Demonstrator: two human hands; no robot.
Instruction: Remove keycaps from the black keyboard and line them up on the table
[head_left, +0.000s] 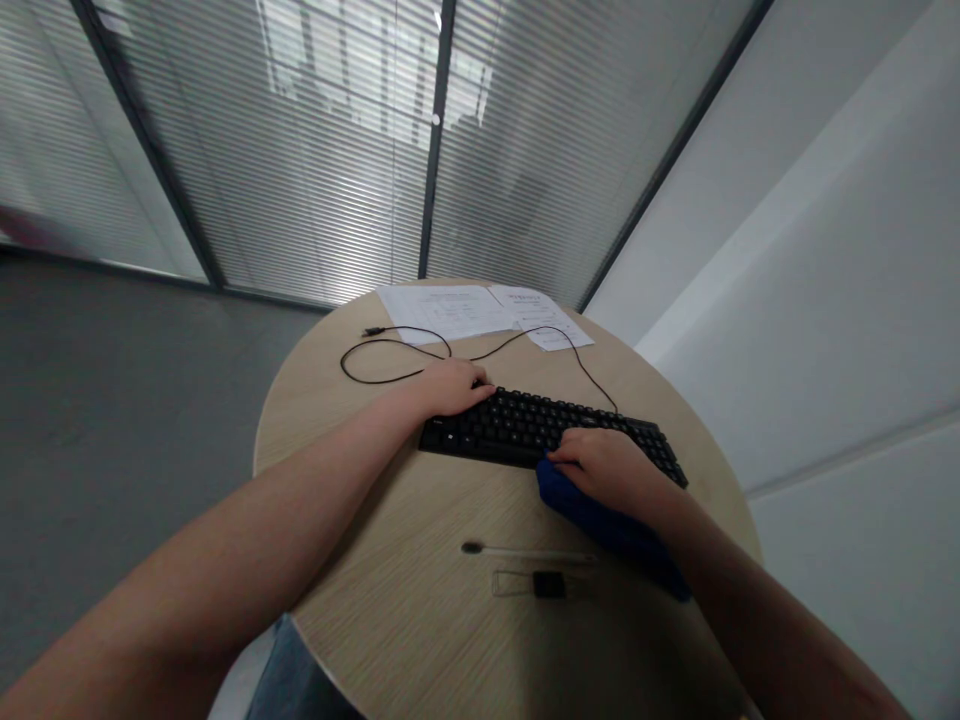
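One looped black cable point(373, 331) lies leftmost, beside the left hand point(452, 388), whose slightly bent fingers rest on the far left edge of the black keyboard point(517, 418), mid-surface point(420, 560); whether they grip, I cannot tell. Rightward, the right hand's point(600, 462) fingers curl onto a bunched blue cloth point(564, 492) at its front edge. Hard pushing could skid the keyboard. No containers show.

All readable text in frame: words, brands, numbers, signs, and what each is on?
Nothing legible enough to quote.
Keyboard: pale key markings, too small to read.
Left sheet: printed lines, too small and blurred.
Right sheet: larger heading plus lines, all too blurred.
Blue cloth, binder clip: no text visible.
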